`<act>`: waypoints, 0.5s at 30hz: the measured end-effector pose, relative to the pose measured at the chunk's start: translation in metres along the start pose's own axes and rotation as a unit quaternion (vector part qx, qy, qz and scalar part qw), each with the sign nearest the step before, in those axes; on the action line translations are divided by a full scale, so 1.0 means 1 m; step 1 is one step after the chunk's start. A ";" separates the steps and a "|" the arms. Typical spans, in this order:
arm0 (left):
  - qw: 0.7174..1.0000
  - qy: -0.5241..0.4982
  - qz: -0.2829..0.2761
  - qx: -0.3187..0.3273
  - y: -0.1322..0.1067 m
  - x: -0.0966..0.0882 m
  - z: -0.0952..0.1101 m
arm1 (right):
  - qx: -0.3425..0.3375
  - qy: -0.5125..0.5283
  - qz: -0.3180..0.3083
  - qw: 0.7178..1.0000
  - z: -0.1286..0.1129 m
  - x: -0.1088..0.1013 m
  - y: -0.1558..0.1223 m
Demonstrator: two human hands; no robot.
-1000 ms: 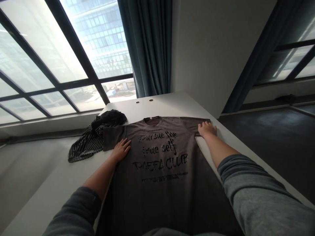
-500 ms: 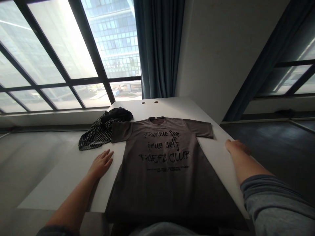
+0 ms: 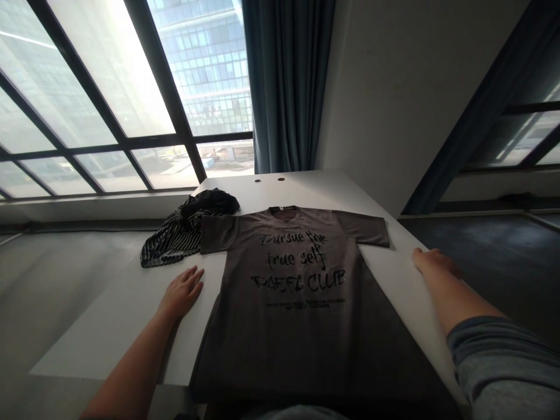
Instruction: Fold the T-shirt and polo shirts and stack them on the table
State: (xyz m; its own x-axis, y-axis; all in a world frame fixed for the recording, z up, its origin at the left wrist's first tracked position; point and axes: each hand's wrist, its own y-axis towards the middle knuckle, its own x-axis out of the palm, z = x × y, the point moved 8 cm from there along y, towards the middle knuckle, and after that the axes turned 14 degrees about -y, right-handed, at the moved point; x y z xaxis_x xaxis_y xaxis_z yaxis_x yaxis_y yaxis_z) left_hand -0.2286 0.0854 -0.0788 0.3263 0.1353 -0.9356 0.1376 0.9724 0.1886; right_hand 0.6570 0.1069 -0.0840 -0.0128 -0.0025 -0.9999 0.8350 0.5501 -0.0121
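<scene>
A brown T-shirt [image 3: 301, 303] with black lettering lies flat, front up, on a white table [image 3: 122, 315], its collar pointing away from me. My left hand [image 3: 181, 291] rests flat on the bare tabletop just left of the shirt, fingers stretched out, holding nothing. My right hand [image 3: 435, 261] sits at the table's right edge, to the right of the shirt's sleeve; its fingers curl over the edge and are partly hidden.
A crumpled black-and-white striped garment [image 3: 179, 236] lies at the table's far left, touching the shirt's left sleeve. Two small round holes [image 3: 269, 179] mark the far edge. Large windows and a dark curtain [image 3: 284, 87] stand behind the table.
Both hands have come off the shirt: the left slid to the bare table on the left, the right to the table's right edge. Little has moved in the last half second.
</scene>
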 end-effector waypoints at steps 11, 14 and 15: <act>1.000 -0.017 0.017 -0.012 0.002 -0.008 0.002 | 0.039 0.045 -0.033 0.998 0.005 0.004 -0.001; 0.999 -0.025 0.019 -0.016 0.003 -0.009 0.000 | 0.029 0.015 -0.029 0.999 0.004 0.005 0.000; 0.999 -0.025 0.020 -0.018 0.003 -0.009 0.000 | 0.011 0.000 -0.019 1.000 0.002 0.003 0.000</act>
State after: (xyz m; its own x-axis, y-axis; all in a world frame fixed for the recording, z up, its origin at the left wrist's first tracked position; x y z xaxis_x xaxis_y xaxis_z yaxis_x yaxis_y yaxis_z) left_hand -0.2314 0.0875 -0.0697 0.3772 0.1647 -0.9114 0.0911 0.9727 0.2134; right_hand 0.6584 0.1056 -0.0875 -0.0446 -0.0230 -0.9987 0.8454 0.5317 -0.0500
